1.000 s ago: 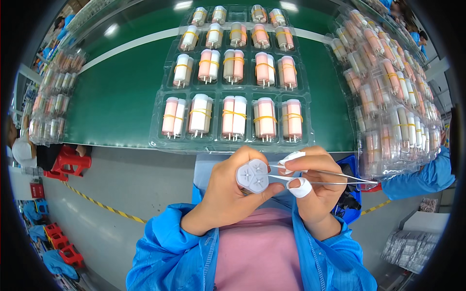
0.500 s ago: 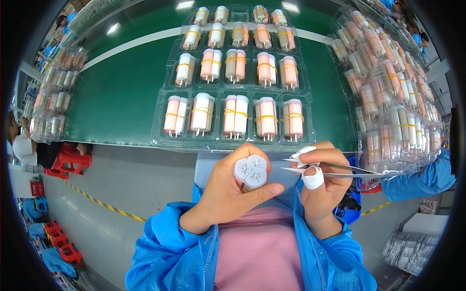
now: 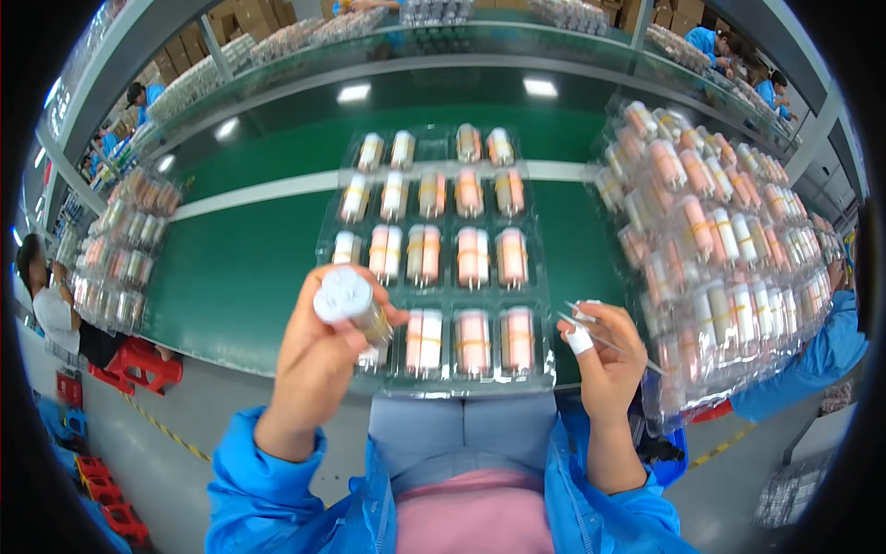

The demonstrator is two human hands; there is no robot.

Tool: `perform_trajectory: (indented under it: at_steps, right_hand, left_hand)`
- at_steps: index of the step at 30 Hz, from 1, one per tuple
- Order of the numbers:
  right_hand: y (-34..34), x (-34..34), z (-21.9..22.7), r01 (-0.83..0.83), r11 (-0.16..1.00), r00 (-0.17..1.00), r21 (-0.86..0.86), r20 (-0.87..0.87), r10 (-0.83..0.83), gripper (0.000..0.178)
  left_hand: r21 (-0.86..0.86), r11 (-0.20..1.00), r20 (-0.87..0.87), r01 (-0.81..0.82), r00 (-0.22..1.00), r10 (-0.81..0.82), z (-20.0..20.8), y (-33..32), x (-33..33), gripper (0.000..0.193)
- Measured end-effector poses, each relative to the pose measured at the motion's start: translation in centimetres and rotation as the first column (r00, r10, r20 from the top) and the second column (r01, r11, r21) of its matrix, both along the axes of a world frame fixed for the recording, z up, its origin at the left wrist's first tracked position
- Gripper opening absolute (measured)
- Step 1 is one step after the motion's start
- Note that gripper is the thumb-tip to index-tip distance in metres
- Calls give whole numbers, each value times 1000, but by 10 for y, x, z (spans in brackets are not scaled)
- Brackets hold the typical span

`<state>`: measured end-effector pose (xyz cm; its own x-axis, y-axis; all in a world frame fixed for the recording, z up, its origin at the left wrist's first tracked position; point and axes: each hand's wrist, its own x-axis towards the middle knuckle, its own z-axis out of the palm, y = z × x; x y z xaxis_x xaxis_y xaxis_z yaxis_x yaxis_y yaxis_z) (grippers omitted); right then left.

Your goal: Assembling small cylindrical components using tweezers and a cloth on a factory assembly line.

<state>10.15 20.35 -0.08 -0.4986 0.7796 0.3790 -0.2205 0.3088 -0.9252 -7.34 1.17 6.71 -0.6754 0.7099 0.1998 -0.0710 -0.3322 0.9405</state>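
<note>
My left hand [image 3: 314,360] is closed around a bundle of cylinders [image 3: 348,297], its pale three-lobed end facing up. That hand is over the front left corner of a clear plastic tray [image 3: 461,391]. Part of the tray's near left compartments is hidden behind it. Pink, white and grey cylinder bundles with yellow bands, such as a pink one [image 3: 472,342], lie in rows in the tray. Just off the tray's front right corner, my right hand [image 3: 607,355] grips metal tweezers [image 3: 600,338], tips pointing left. White tape wraps its thumb and a finger.
Tall stacks of filled clear trays [image 3: 720,268] stand close on the right. More stacked trays [image 3: 125,249] are at the far left of the green work surface [image 3: 240,268]. Someone's blue sleeve [image 3: 803,355] shows beside the right stack. Red stools [image 3: 148,362] stand at left.
My left hand has carried the bundle left and forward over the tray, tilting it. My right hand stays at the right with the tweezers. The view has tipped up, showing more background.
</note>
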Motion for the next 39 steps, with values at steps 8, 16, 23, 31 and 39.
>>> perform_trajectory:
  at_steps: [8,16,23,31,39]
  right_hand:
    - [17,1,-18,-71,980,996,-189,-68,59,13]
    - [21,6,-15,-91,970,995,-224,-51,82,13]
    - [25,9,-10,-134,958,991,-253,-13,136,17]
    - [22,4,-8,-63,966,998,-249,-8,63,17]
    - [19,6,-19,-42,985,998,-170,-63,32,9]
  left_hand:
    - [-437,880,-491,-184,869,-62,-2,112,-139,49]
    - [-548,492,-831,-677,507,-228,-26,212,-202,51]
    - [-244,607,-967,-757,145,-207,-49,241,-205,38]
    - [-348,793,-928,-499,301,-219,-53,249,-170,36]
    - [-196,966,-406,-168,911,76,26,191,-134,43]
